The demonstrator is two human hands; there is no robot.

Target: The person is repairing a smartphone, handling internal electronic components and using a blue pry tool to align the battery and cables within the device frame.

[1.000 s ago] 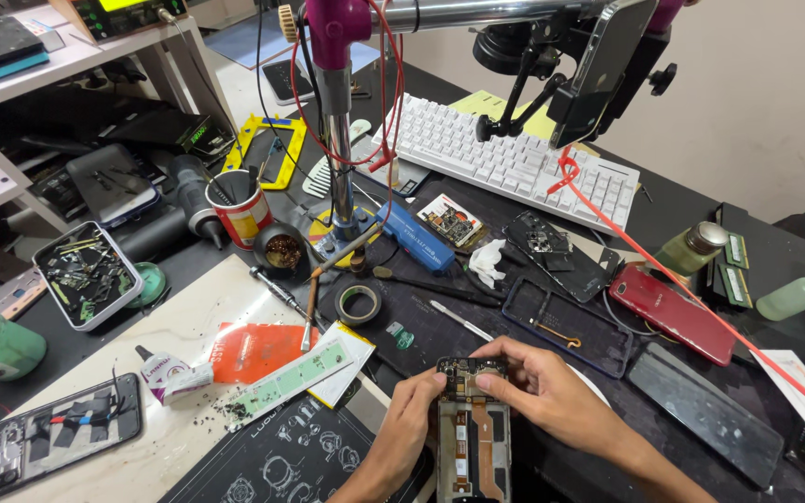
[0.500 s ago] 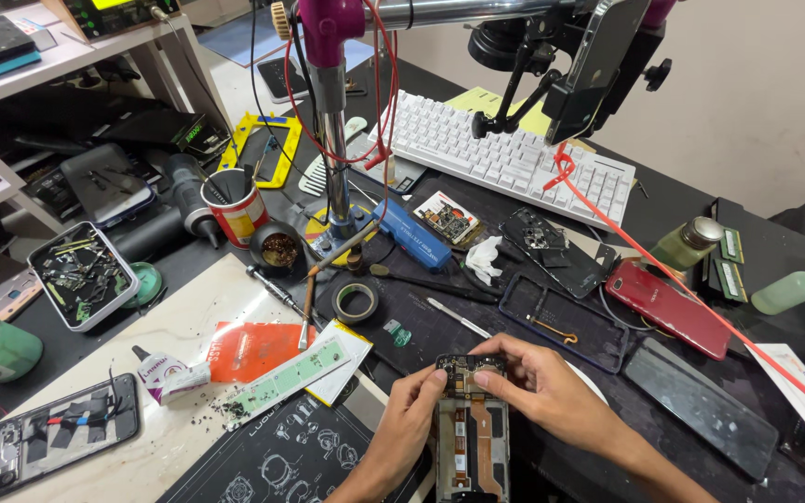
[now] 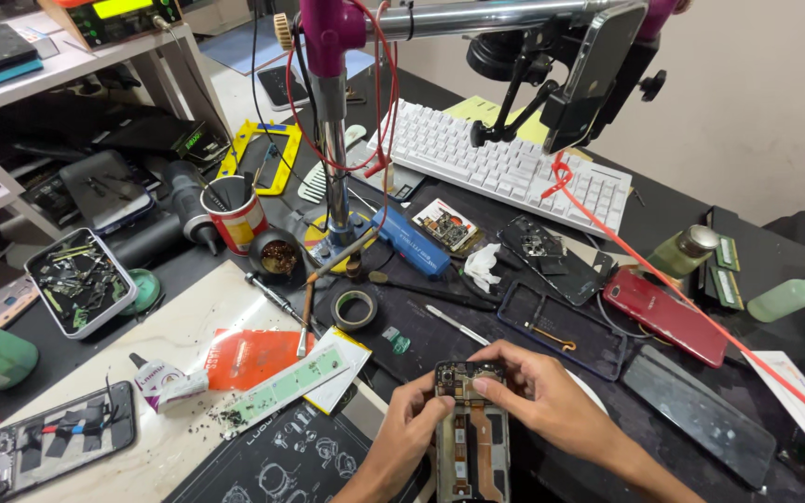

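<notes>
Head view: left hand (image 3: 409, 421) and right hand (image 3: 533, 402) fingers pinch the opened phone (image 3: 470, 438) beside a white tube (image 3: 166, 383).

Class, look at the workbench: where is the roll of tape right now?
The roll of tape lies flat on the dark mat near the middle of the head view, just right of the soldering iron, up-left of the opened phone.

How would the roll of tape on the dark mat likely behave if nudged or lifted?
The roll of tape lies flat on the dark mat, so it would probably slide, not roll. It looks small and hollow, so likely light. Stood on edge, it could roll away.
</notes>
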